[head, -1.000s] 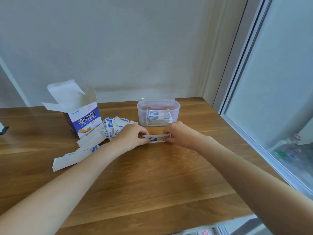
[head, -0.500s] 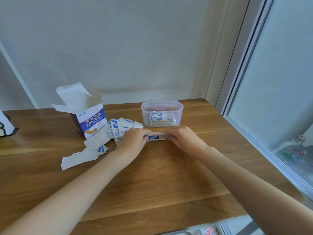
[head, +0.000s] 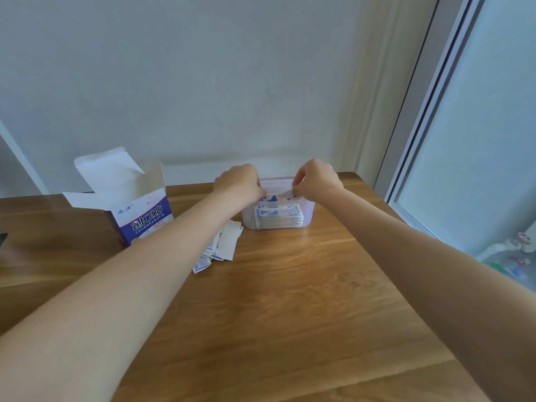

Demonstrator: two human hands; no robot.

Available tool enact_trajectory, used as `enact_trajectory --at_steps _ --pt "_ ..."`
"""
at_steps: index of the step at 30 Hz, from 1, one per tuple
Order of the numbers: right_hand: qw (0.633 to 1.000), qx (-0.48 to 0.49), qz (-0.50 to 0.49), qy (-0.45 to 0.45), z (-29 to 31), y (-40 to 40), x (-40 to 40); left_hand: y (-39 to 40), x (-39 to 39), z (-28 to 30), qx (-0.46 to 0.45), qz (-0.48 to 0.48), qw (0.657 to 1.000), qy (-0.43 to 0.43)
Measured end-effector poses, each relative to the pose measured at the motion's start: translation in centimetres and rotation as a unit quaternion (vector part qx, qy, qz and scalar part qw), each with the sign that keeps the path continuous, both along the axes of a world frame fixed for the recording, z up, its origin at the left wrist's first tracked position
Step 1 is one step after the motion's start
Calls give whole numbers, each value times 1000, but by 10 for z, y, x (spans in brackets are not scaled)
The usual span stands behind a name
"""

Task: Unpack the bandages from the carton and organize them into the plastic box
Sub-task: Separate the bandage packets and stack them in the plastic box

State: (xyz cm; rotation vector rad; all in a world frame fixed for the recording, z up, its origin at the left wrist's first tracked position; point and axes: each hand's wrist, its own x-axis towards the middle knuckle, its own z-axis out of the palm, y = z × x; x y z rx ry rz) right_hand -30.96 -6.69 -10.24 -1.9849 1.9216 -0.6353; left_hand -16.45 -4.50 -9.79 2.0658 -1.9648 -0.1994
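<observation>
Our left hand (head: 239, 182) and right hand (head: 317, 181) each pinch one end of a small bundle of bandages (head: 277, 196), holding it stretched between them just above the open box (head: 309, 211). A stack (head: 278, 217) already lies inside. Loose bandages (head: 223, 246) sit left of the box, beside the opened carton (head: 136, 210) on the table (head: 290, 300).

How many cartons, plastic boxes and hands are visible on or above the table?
Carton: 1
Plastic box: 1
Hands: 2, the left hand and right hand, both holding a bandage stack over the box
Total: 4
</observation>
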Motion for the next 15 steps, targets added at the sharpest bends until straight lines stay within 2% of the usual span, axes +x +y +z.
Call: enact_trajectory --at_steps 4,8,15 --pt "998 35 -9 54 -6 -3 3 -5 -4 -4 22 -21 991 -132" --pt "995 54 4 84 -3 -5 5 -4 -8 -5 10 -34 977 -210" --pt "990 85 32 105 3 -3 2 -4 -11 -14 27 -32 969 -244"
